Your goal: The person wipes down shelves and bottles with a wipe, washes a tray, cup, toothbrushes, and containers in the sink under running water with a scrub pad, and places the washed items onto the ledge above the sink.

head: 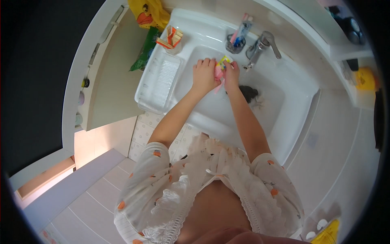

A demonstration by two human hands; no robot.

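Note:
Over the white washbasin, my two hands are close together. My left hand grips some crumpled pink material, part of which hangs down between the hands. In the fingers of my right hand is a small yellow patterned packet, touching the pink material. Whether the two are one piece I cannot tell. Below my right wrist, a dark clump lies in the basin, partly hidden by the forearm.
A chrome faucet rises at the back right, beside a cup of toothbrushes and a tube. To the left are a clear plastic tray and a holder of wooden-handled items. Green and yellow bags stand beyond the rim.

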